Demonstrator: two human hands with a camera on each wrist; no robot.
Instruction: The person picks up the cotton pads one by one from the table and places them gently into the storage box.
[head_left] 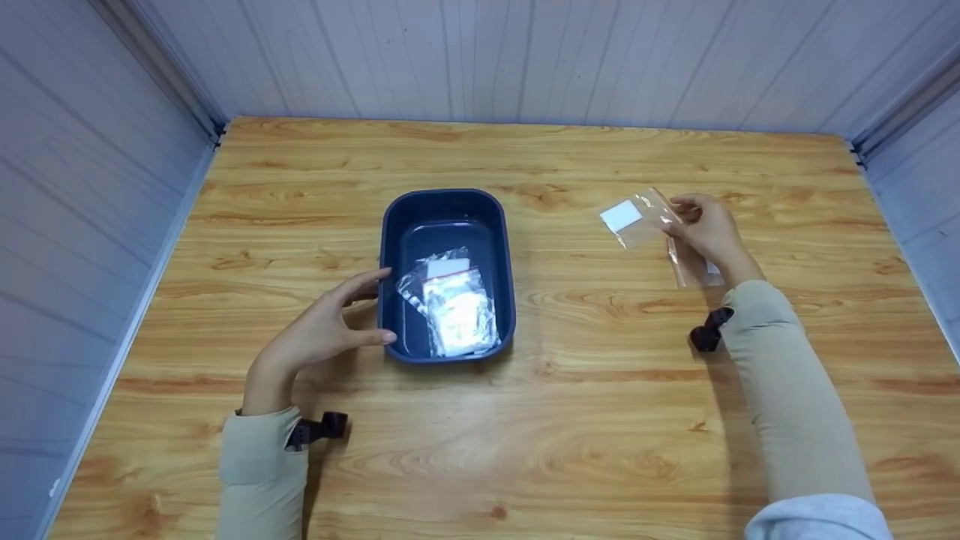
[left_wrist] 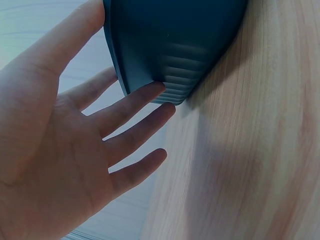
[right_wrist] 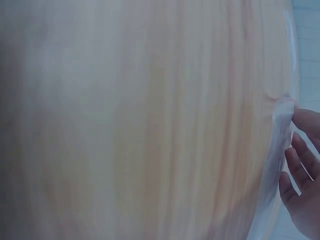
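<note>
My left hand [head_left: 319, 330] touches the left side of a dark blue plastic bin [head_left: 447, 201]. Its fingers are spread and fairly straight; thumb and index finger meet the rim, and in the left wrist view other fingertips lie along the outer wall [left_wrist: 142, 45]. Inside the bin, several clear zip bags [head_left: 459, 304] with white pieces lie in a loose pile. Off to the right, my right hand [head_left: 709, 229] pinches a clear zip bag [head_left: 651, 225] by its orange-edged top. A white card-like piece [head_left: 621, 216] shows in that bag. Another zip bag [head_left: 681, 266] lies partly hidden under the hand.
A wood-grain table [head_left: 592, 420] carries everything. White panel walls [head_left: 487, 60] enclose it at the back and both sides. A small black wrist camera [head_left: 322, 429] sticks out from the left sleeve, and a second one [head_left: 709, 331] from the right sleeve.
</note>
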